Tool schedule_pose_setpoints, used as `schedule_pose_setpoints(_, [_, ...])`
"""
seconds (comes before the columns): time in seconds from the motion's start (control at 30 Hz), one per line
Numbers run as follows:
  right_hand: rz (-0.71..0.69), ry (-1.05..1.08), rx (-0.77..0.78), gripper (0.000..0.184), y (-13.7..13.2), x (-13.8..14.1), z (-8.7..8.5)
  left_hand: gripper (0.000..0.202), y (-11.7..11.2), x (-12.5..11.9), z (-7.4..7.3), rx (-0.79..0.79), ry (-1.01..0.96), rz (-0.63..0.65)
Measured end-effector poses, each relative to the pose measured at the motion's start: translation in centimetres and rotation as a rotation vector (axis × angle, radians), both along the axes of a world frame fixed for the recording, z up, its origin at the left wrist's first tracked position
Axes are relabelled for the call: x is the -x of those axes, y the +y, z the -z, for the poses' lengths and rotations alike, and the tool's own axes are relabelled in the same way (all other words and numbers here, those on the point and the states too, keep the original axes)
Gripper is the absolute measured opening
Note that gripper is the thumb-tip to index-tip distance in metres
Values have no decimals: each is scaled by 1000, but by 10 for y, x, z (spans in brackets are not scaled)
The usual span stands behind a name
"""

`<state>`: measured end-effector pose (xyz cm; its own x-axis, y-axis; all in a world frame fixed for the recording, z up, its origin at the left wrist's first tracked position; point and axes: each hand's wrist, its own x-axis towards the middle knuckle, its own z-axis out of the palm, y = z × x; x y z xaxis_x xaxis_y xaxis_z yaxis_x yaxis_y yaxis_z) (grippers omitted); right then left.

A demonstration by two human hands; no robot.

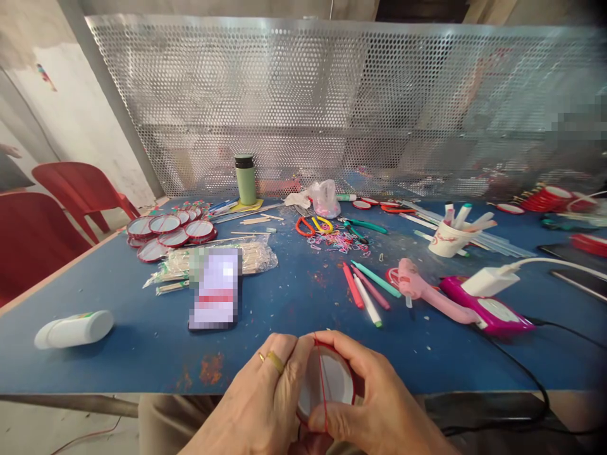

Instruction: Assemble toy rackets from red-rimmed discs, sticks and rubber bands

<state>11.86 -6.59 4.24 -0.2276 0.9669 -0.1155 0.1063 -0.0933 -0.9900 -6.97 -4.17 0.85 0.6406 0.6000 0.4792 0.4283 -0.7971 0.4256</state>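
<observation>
A small white-faced drum (339, 374) with a red rim is between my two hands at the table's front edge. Across its face runs a thin red string (322, 378). My left hand (263, 398) is closed on the drum's left side, with rings on its fingers. On the other side, my right hand (374, 388) grips the rim. Its thumb presses near the string's lower end, and its forefinger curls round the top. The drum's underside and some fingertips are hidden.
Finished-looking drums (162, 224) lie at the left, near packed wooden sticks (258, 253) and a phone (215, 287). A white bottle (74, 330) lies front left. Markers (365, 296), a pink glue gun (436, 297), pliers (363, 225) and a pen cup (448, 240) occupy the right. Perforated metal (303, 95) stands behind.
</observation>
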Motion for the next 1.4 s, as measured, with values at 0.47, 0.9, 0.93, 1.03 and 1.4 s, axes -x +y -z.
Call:
schedule_pose_setpoints(0.47, [61,-153,22,31,2,7,-3,79,1,-6,1,-84,-17,-1])
schedule_pose_setpoints(0.9, [103,250,24,46,-9,6,-4,76,-2,0,-5,-411,-113,-306])
schedule_pose_setpoints(0.93, [135,250,11,48,-11,8,-6,77,-1,0,-6,-435,-115,-338])
schedule_pose_setpoints(1.03, [214,225,-2,53,-19,13,-8,75,3,1,-9,-481,-113,-428])
schedule_pose_setpoints(1.4, [253,296,-16,44,-16,19,7,68,12,14,-9,-497,87,-318])
